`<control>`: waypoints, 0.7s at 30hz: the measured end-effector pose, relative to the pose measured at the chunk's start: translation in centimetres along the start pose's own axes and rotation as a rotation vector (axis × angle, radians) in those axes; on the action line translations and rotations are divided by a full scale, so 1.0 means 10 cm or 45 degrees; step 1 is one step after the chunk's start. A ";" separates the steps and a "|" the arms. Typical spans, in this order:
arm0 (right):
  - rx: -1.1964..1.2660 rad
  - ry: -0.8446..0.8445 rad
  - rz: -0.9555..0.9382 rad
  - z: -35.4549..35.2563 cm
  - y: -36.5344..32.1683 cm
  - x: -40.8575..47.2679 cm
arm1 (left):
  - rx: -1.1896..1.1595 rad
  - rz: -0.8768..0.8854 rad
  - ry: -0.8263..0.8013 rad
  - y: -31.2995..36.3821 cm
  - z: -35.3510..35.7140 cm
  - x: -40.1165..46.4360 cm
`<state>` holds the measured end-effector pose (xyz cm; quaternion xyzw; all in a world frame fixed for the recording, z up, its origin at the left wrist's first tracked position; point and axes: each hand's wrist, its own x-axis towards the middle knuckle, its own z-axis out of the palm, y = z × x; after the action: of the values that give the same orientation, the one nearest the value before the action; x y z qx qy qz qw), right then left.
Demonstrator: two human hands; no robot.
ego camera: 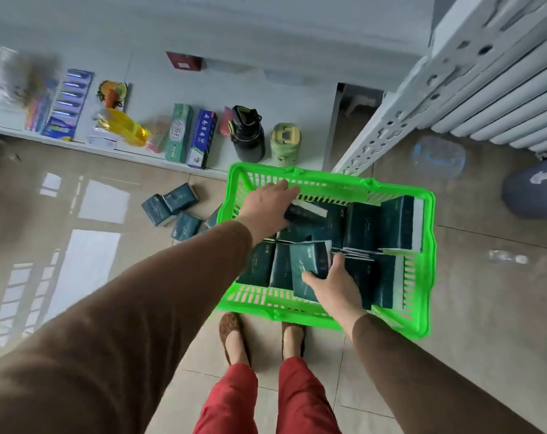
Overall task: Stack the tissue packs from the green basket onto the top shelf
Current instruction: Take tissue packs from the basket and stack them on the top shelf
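The right hand (331,285), in a brown sleeve just right of centre, is clamped on a dark teal rectangular tissue pack (309,267), thumb across its front face and fingers behind its right edge, holding it tilted above the others. The left hand (270,208), higher and a little left of centre, reaches into the bright green slotted plastic basket (428,245) with its fingers curled over a second dark teal pack (300,213); how firmly it grips cannot be told. More teal packs (381,223) stand and lean inside the basket, filling most of it. The basket sits on the glossy beige tiled floor (93,214), and a few loose teal packs (172,208) lie on the tiles just left of it. Beyond, across the upper left of the frame, a low white shelf board (291,98) carries two boxed tubes, a black flask (248,136) and a pale green flask (285,144). A white perforated shelf upright (400,114) runs diagonally toward the upper right.
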<state>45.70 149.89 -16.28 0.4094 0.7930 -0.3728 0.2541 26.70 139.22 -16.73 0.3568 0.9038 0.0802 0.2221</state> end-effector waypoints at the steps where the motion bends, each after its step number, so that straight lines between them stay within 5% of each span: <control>1: -0.007 -0.019 -0.058 -0.08 -0.16 -0.11 | -0.039 -0.064 0.068 -0.14 -0.20 -0.19; 11: -0.179 -0.040 -0.753 0.03 -3.06 -1.22 | -0.378 -0.609 0.602 -2.35 -2.22 -2.38; 21: 0.213 0.034 -1.120 1.07 -5.81 -2.27 | -0.297 -0.622 0.774 -4.85 -3.96 -3.83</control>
<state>10.21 108.45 15.74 0.0572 0.8621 -0.5028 0.0273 3.72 78.16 16.90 0.0639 0.9714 0.2287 -0.0036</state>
